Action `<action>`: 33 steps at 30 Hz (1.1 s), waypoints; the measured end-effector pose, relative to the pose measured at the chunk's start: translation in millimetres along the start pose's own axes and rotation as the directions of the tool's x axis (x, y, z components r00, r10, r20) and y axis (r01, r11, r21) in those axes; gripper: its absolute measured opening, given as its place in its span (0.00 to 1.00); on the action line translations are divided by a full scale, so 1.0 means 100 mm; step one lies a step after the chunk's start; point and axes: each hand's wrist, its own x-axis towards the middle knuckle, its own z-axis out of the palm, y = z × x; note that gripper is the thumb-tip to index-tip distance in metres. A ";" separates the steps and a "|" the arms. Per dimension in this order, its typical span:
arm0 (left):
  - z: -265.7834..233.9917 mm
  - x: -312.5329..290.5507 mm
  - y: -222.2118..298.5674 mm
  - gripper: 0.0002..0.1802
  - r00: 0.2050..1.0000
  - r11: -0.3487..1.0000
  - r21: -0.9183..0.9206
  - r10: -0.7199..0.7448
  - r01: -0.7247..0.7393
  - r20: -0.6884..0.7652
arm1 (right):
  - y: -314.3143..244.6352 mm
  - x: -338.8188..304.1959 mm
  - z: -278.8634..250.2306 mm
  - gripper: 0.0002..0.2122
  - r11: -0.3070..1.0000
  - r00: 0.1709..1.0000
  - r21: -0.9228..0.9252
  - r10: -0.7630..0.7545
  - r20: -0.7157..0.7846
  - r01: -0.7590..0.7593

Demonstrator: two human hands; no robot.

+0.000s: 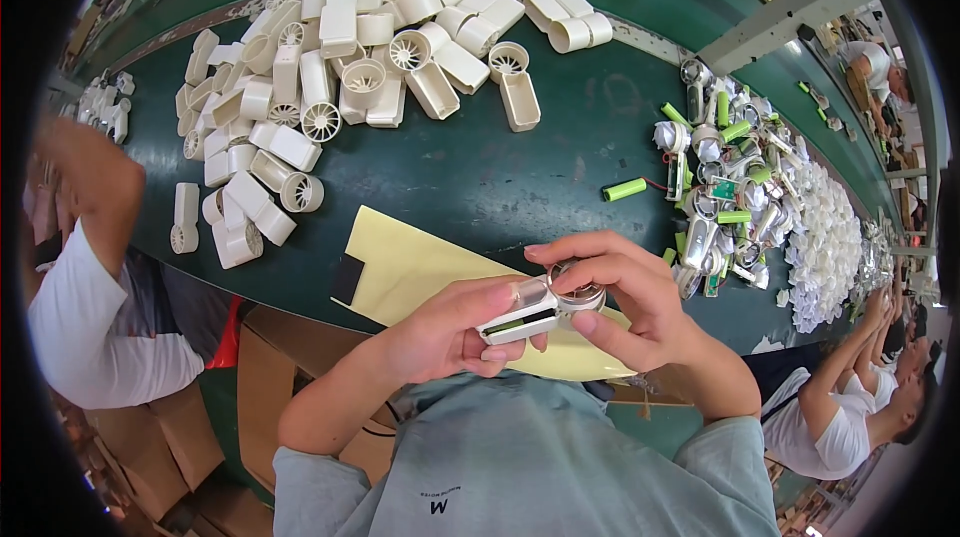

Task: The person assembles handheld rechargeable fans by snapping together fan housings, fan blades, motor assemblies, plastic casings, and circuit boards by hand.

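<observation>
Just above a yellow sheet (425, 257) at the table's near edge, I hold a partly assembled handheld fan (522, 323). Its pale body has an open slot at the side with something green inside, and its round head carries a shiny ring. My left hand (440, 332) is wrapped round the body, thumb on top. Around the round head are the fingers of my right hand (632, 297), fingertips on the ring and thumb at its lower side. Both hands hide parts of the fan.
Many cream fan shells (335, 22) lie heaped at the far left. To the right are metallic fan inner parts (705, 222) with green batteries (625, 190), then white plastic pieces (825, 247). A metal post (790, 12) rises at the far right. Other people sit on both sides.
</observation>
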 end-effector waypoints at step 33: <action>0.17 0.14 -0.08 0.48 0.973 0.998 0.021 -0.051 0.057 -0.223 | 0.06 -0.05 0.09 0.14 0.923 0.942 -0.223 -0.331 -0.046 0.313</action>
